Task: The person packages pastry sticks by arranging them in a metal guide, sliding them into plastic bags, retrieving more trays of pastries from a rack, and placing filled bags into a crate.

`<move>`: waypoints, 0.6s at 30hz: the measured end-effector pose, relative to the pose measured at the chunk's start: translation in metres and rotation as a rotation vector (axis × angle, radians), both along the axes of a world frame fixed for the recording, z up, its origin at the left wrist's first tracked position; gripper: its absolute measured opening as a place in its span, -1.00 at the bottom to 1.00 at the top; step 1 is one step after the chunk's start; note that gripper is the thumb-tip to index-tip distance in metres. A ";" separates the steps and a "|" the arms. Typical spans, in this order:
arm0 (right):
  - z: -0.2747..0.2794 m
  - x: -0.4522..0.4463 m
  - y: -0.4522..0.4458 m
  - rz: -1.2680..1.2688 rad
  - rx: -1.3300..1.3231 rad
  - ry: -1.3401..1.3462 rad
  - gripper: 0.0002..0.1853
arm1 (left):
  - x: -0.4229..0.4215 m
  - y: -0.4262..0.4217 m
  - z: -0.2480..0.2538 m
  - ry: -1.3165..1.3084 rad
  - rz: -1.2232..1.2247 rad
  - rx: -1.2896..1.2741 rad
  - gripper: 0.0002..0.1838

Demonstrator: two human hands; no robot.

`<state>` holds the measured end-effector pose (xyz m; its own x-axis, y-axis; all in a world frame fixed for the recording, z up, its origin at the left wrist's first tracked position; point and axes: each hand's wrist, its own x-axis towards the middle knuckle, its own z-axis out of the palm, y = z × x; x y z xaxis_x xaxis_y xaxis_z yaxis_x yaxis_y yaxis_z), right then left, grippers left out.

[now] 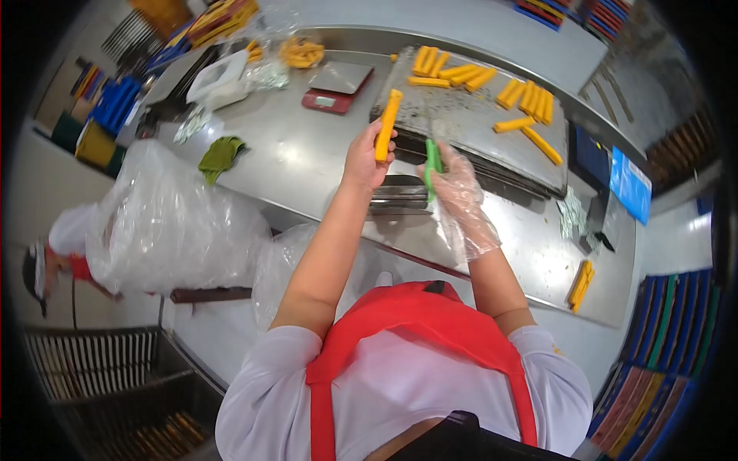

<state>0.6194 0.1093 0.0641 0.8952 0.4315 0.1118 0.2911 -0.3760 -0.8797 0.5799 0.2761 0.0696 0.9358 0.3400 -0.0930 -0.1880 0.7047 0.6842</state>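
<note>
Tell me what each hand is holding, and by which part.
Left hand: a yellow stick, by its nearer half. Right hand, gloved: a green-handled tool, by its handle.

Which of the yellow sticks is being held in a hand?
The stick in the bare left hand; the sticks on the tray lie there, with no hand holding them.

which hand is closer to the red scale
Left. The left hand is in front and slightly right of the scale; the right hand is farther right.

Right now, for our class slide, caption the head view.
Left hand holds a yellow stick; the gloved right hand grips a green-handled tool.
</note>
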 end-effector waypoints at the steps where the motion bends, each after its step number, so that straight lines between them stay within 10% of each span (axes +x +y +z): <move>1: 0.003 -0.007 0.000 -0.009 -0.020 0.018 -0.24 | -0.001 -0.006 0.004 0.025 0.035 0.018 -0.74; 12: 0.022 -0.014 -0.009 0.003 0.128 -0.020 -0.30 | 0.019 -0.021 -0.003 0.002 -0.084 0.222 -0.64; 18: 0.020 0.003 -0.011 0.131 0.158 0.428 -0.33 | 0.025 -0.012 -0.013 0.053 -0.060 0.233 -0.64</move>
<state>0.6219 0.0986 0.0845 0.8141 0.5515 -0.1820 -0.0741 -0.2121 -0.9744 0.6053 0.2641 0.0570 0.9510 0.3016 -0.0682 -0.1096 0.5352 0.8376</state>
